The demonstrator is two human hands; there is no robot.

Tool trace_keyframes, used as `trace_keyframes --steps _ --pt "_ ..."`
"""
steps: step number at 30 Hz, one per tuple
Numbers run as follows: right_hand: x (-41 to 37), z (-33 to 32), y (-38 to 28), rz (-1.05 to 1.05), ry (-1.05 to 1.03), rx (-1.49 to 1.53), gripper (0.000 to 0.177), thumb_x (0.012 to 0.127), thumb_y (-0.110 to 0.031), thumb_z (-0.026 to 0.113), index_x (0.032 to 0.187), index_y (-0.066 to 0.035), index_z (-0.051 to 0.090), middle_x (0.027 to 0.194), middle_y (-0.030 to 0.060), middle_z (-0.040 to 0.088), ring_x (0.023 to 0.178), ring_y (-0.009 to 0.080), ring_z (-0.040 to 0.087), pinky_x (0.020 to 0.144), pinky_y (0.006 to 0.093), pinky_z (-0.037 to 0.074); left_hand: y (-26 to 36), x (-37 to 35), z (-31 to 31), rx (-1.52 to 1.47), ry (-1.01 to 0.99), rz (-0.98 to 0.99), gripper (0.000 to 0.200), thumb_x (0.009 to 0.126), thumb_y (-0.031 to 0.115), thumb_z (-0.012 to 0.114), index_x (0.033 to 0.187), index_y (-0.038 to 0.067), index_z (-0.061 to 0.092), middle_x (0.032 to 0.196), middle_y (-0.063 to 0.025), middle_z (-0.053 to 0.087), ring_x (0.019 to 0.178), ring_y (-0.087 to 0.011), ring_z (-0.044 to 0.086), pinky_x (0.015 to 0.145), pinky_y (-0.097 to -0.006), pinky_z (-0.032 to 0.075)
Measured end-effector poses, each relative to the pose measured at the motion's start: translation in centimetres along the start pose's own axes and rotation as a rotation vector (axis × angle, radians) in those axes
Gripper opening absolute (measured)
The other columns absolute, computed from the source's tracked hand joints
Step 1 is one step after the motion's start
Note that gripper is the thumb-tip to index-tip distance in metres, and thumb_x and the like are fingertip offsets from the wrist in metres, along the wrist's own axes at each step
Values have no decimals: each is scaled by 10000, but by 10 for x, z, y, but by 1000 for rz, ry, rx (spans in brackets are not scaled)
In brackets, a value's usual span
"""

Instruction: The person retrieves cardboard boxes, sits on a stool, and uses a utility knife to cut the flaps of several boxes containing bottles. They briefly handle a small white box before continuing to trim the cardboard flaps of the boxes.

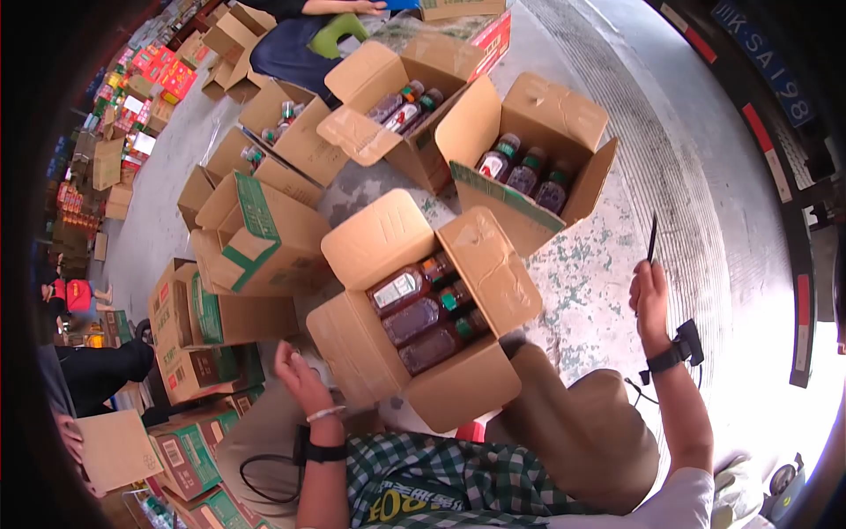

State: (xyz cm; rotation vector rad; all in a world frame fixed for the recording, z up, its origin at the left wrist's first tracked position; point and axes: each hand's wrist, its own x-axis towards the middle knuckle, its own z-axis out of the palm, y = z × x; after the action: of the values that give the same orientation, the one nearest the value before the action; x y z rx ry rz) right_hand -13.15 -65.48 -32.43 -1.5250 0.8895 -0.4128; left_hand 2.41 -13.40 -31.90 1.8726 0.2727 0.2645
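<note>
R hand (650, 295): fingers clamped on thin dark blade (652, 238), tip pointing up, held over the floor (608, 256), well right of the box (414, 379). Black strap (670, 357) w/ small device on R wrist. L hand (298, 372): fingers loosely apart, holding nothing, just beside box's near-left flap; can't tell if touching. Box sits open in front of the lap, flaps out, bottles (423, 309) lying inside, green caps to the right. Other open boxes (529, 150) w/ bottles beyond. Another person (291, 44) sits at top.
</note>
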Motion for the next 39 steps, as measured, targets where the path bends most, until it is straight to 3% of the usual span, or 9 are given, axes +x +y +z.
trace_keyframes --steps 2,4,7,12,27,29,33,35,39 --pt "22 19 -72 21 7 -16 346 939 -380 575 1025 -48 533 587 -39 446 442 44 377 383 207 297 -94 27 -11 -444 -15 -763 439 936 355 501 1210 13 526 1249 -115 557 1143 -291 544 962 -415 454" --pt "40 64 -118 31 -24 -87 431 899 -428 615 1007 -19 535 598 13 517 414 38 359 360 205 262 -120 -4 14 -690 -135 -894 440 936 363 504 1207 17 523 1243 -114 558 1140 -289 545 958 -418 458" --pt "63 104 -143 148 -259 -78 486 860 -432 662 981 21 533 619 113 593 383 56 368 353 216 261 -116 -42 59 -876 -294 -981 440 936 374 508 1202 23 519 1234 -113 560 1134 -285 547 953 -424 465" --pt "81 112 -152 -48 -112 -111 98 791 -62 518 769 17 572 542 66 549 383 83 405 356 257 274 -103 -50 140 -996 -548 -1087 442 936 392 516 1194 34 512 1219 -110 563 1125 -280 550 945 -434 475" --pt "375 37 -181 -335 173 -337 184 852 -208 560 876 -28 591 581 -23 451 397 84 366 357 258 276 -53 5 508 -1064 -1174 -1237 451 937 447 538 1171 65 493 1173 -102 573 1097 -262 559 920 -464 507" --pt "408 23 -183 -281 184 -404 194 860 -217 547 879 -28 587 580 -25 438 399 85 365 358 257 270 8 31 488 -1001 -1149 -1310 645 945 472 512 1382 29 343 1338 -165 472 1213 -307 498 964 -469 472" --pt "376 36 -183 -299 129 -180 313 910 -360 586 825 -60 562 586 -48 412 437 52 352 384 230 263 59 52 384 -311 -1085 -35 809 882 374 633 1485 55 199 1379 -208 427 1293 -363 407 1052 -527 335" --pt "386 2 -163 -285 167 -46 349 910 -410 597 855 -69 555 629 -60 418 451 35 328 404 212 243 74 105 297 287 -572 671 862 787 293 716 1474 62 250 1379 -216 421 1334 -380 341 1078 -570 251" --pt "270 11 -158 -478 35 -59 371 1011 -245 436 1309 -42 525 635 -66 382 445 18 239 393 194 187 92 211 136 1091 227 723 895 727 338 768 1433 24 316 1430 -262 334 1368 -431 239 1091 -570 213"
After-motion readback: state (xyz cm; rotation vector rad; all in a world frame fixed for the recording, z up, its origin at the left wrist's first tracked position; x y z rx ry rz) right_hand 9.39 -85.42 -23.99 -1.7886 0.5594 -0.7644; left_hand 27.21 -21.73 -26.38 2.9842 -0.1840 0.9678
